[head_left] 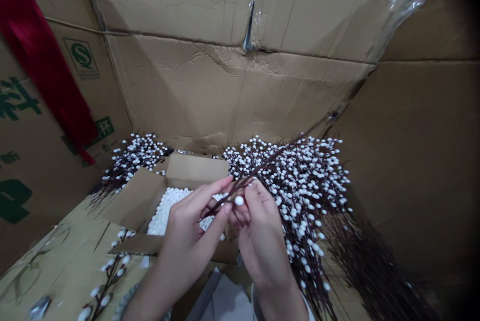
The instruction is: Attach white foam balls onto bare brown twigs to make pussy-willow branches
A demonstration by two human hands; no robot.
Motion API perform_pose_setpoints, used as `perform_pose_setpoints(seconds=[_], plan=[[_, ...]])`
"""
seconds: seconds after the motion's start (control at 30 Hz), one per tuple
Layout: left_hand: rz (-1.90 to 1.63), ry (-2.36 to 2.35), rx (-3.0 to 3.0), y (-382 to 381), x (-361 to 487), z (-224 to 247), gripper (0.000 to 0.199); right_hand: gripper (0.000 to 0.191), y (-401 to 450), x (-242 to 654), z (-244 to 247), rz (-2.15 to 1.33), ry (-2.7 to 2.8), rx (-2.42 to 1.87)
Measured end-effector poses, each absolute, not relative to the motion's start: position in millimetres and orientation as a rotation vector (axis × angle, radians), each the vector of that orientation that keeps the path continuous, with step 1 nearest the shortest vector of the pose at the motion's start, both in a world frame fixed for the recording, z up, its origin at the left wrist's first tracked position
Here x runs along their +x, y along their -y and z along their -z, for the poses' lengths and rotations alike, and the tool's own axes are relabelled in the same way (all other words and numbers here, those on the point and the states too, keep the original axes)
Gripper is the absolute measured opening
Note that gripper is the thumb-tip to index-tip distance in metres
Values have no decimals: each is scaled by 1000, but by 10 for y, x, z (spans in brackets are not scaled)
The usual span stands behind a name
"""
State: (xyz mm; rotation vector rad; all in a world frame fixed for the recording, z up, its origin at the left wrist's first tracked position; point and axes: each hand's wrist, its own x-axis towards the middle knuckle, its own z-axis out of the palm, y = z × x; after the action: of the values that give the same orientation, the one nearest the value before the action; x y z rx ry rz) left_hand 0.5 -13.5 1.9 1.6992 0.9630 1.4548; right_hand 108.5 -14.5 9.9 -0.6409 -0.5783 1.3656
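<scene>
Stem (273, 156): mid-frame, slanting upper right; we judge it light, stiff yet springy, best held low.
Berry (239, 201): white, between both hands; we expect it smooth, easily dropped.
Hands: we see the left hand (183, 223) pinching the stem, the right hand (262, 221) pinching it beside the berry.
Carton (197, 168): open, left of centre, holding loose white beads (167, 206).

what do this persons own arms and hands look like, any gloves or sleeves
The left grip and right grip are bare human hands with no gloves or rings visible. The left forearm and right forearm are bare too, with no watch in sight. Pale, greyish sleeve edges show at the bottom; the left one looks ribbed.
</scene>
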Motion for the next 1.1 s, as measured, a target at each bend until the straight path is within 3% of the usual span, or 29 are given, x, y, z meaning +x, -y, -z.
perform_pose_setpoints(seconds=[0.27, 0.37, 0.53, 0.8, 0.93, 1.1], plan=[[-1403, -723, 757, 87, -7, -190, 22, 24, -49, 1190, -63, -1613, 243, -561], [-1314, -671, 614, 92, -27, -265, 12, 18, -72, 1217, -90, -1623, 185, -543], [-1265, -629, 525, 130, -25, -288, 14, 7, -18, 1210, -76, -1549, 320, -524], [-1260, -609, 507, 137, -17, -294, 22, 22, -2, 1242, -50, -1533, 523, -526], [-1275, -610, 479, 144, -22, -302, 22, 12, 71, 1248, -35, -1248, 884, -694], [-1299, -586, 514, 138, -29, -289, 15, 20, 177, 1252, -33, -635, 1516, -884]])
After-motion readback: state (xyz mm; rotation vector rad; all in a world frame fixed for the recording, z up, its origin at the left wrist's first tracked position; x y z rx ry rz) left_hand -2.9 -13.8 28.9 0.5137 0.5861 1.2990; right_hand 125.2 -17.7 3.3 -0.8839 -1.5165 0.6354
